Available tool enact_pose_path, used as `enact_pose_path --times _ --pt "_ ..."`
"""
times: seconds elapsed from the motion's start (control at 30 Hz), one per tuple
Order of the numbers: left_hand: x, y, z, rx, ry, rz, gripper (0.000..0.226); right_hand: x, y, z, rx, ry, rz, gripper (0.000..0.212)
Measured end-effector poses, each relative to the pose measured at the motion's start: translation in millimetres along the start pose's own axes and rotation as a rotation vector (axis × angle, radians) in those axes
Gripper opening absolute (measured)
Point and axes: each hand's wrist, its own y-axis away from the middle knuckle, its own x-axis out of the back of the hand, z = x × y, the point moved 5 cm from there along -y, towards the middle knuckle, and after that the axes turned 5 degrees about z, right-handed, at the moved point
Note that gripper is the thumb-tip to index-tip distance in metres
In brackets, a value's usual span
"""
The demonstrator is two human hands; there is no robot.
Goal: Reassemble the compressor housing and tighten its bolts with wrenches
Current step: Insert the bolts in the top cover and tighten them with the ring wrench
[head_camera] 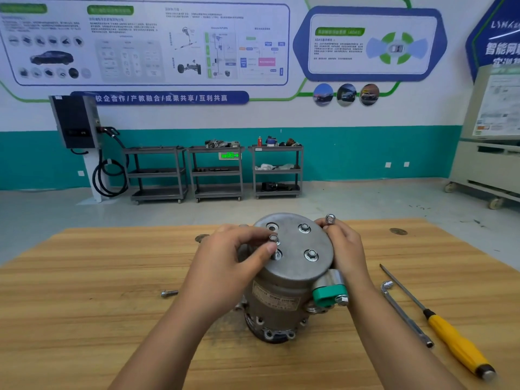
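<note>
The grey compressor housing (289,277) stands upright on the wooden table (84,305), its round end cover facing up. Two bolts (304,228) sit in the cover on the right side, and one hole at the far left is open. My left hand (233,257) pinches a bolt (274,240) between thumb and fingers over the cover's left side. My right hand (343,246) rests against the cover's right edge and holds another bolt (329,219) in its fingertips. A green cap (323,295) covers a port on the housing's right side.
A loose bolt (168,293) lies on the table to the left. Right of the housing lie an L-shaped socket wrench (405,313) and a yellow-handled screwdriver (450,336). Beyond the table stand three grey carts (216,173) along the wall.
</note>
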Motion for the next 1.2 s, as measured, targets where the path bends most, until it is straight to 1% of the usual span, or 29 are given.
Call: enact_pose_path --times 0.07,0.2,0.27,0.4,0.43,0.5,0.57,0.63,0.7,0.77,0.83,0.9,1.0,1.13,1.17,1.2 --pt "0 0 0 -0.016 -0.052 0.002 0.022 0 0 0 0.002 -0.002 -0.001 0.033" --pt "-2 0 0 -0.072 -0.075 0.002 0.023 0 0 0 0.0 -0.001 0.001 0.033" --pt "-6 0 0 -0.095 -0.128 -0.033 0.02 0 0 0 0.008 0.004 -0.001 0.034" --pt "-8 1 -5 -0.087 -0.182 -0.078 0.011 0 -2 0 0.013 0.009 -0.017 0.035" --pt "-9 1 -7 -0.084 -0.17 -0.096 0.014 0 -3 0 0.016 0.009 -0.026 0.036" --pt "-9 1 -13 -0.056 -0.082 -0.102 0.027 -2 -6 0 0.033 0.039 -0.069 0.036" --pt "-7 -2 -23 0.042 0.075 -0.059 0.035 -6 -10 -3 0.052 0.099 -0.144 0.036" --pt "-8 -4 -34 0.173 0.221 -0.038 0.035 -13 -17 -7 0.061 0.184 -0.224 0.035" --pt "-6 -1 -42 0.238 0.272 0.007 0.031 -20 -25 -12 0.075 0.294 -0.29 0.032" --pt "3 5 -46 0.245 0.258 0.102 0.029 -22 -34 -17 0.105 0.36 -0.289 0.025" --pt "9 15 -51 0.232 0.219 0.177 0.027 -13 -41 -22 0.075 0.296 -0.25 0.023" --pt "10 25 -52 0.216 0.165 0.198 0.027 0 -43 -27 0.042 0.222 -0.216 0.027" --pt "4 33 -51 0.183 0.161 0.214 0.028 17 -35 -29 0.019 0.215 -0.189 0.03" --pt "2 28 -47 0.16 0.226 0.37 0.016 24 -19 -22 0.097 0.289 -0.155 0.028" --pt "2 24 -46 0.157 0.254 0.381 0.01 24 -17 -21 0.116 0.289 -0.159 0.026" --pt "-1 19 -45 0.152 0.267 0.353 0.014 24 -15 -19 0.125 0.29 -0.161 0.025"
